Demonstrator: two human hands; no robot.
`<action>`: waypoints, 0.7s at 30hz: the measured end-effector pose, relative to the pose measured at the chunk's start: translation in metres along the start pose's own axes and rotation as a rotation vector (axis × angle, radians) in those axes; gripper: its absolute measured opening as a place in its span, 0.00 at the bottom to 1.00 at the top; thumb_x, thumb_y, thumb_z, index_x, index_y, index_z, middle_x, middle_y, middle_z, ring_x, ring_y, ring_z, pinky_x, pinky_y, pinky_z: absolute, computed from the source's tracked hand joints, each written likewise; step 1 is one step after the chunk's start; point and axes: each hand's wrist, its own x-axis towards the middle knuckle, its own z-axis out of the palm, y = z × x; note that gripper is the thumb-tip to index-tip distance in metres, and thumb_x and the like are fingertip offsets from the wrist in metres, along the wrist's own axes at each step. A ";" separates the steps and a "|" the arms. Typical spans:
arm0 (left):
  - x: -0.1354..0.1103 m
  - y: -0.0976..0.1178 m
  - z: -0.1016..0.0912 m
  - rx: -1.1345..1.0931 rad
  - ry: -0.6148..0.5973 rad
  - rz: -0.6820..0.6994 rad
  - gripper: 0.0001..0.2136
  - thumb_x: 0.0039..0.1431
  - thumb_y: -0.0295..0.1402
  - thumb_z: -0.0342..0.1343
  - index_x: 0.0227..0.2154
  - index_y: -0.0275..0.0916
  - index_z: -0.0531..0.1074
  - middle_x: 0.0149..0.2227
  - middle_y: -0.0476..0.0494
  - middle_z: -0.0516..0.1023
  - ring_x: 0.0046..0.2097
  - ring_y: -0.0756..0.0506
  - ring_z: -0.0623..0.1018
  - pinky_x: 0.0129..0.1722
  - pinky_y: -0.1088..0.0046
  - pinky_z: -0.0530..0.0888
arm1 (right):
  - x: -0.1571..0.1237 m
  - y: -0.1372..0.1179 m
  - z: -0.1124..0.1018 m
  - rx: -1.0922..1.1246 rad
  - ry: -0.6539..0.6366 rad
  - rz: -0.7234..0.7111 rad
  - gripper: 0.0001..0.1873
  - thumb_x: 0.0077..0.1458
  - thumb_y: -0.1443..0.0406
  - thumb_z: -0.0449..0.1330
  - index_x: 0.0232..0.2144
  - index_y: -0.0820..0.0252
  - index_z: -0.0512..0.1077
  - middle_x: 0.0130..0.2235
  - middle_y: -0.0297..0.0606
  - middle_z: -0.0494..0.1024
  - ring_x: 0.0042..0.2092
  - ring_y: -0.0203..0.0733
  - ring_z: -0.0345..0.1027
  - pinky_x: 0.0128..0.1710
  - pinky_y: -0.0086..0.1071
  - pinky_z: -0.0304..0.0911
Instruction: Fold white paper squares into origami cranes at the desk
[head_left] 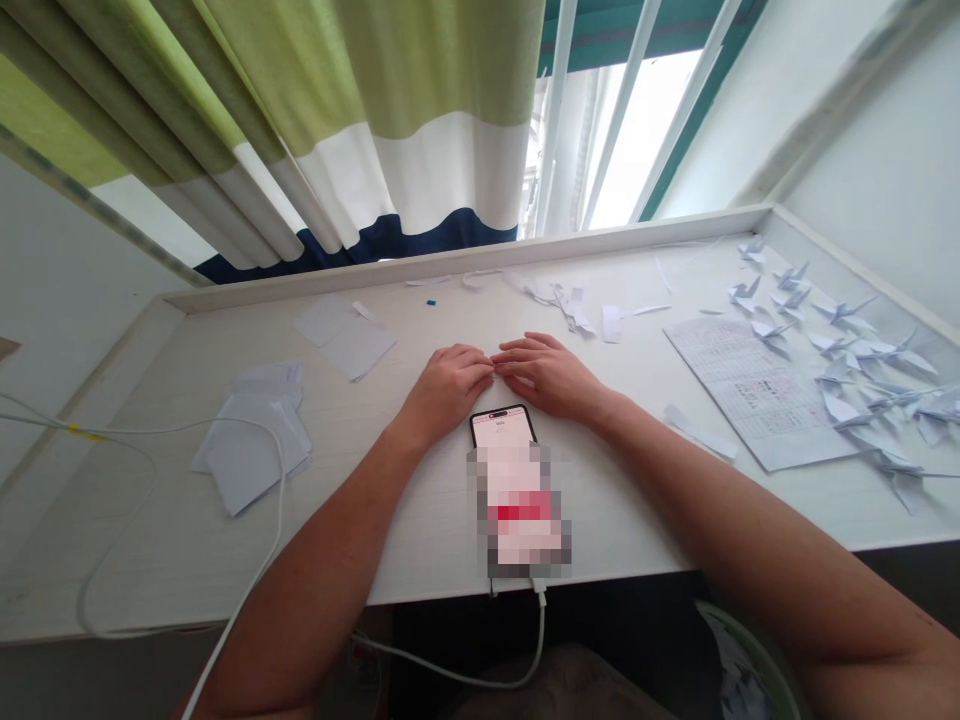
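My left hand (451,385) and my right hand (551,375) meet at their fingertips over the middle of the white table (420,500). The fingers of the left are curled, with thumb and forefinger pinched together. On the right, the fingers lie close together and point toward the left hand, thumb tucked near the forefinger. Whatever sits between the fingertips is hidden or too small to make out. Just below both hands lies a phone (504,428) with a lit, partly blurred screen, plugged into a white cable (541,625).
Several folded paper cranes (847,400) crowd the right side, partly over a printed sheet (727,380). Paper scraps (574,310) lie toward the back. White paper sheets (259,440) are stacked on the left, near another cable (279,500). A bin (750,660) stands below the table edge.
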 end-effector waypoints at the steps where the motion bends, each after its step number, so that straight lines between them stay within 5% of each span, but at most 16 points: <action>1: 0.000 -0.001 0.001 -0.012 0.003 0.006 0.09 0.72 0.31 0.58 0.44 0.40 0.84 0.50 0.40 0.86 0.56 0.40 0.81 0.58 0.58 0.74 | 0.000 0.000 0.000 0.015 0.002 0.002 0.15 0.71 0.68 0.58 0.49 0.54 0.85 0.55 0.39 0.86 0.61 0.51 0.76 0.67 0.51 0.62; 21: 0.005 0.001 0.007 -0.104 -0.005 -0.104 0.09 0.73 0.30 0.53 0.38 0.40 0.79 0.44 0.40 0.84 0.49 0.39 0.79 0.53 0.59 0.74 | 0.005 0.004 0.010 0.106 0.061 0.117 0.10 0.70 0.64 0.62 0.41 0.55 0.84 0.48 0.42 0.87 0.53 0.52 0.74 0.55 0.46 0.63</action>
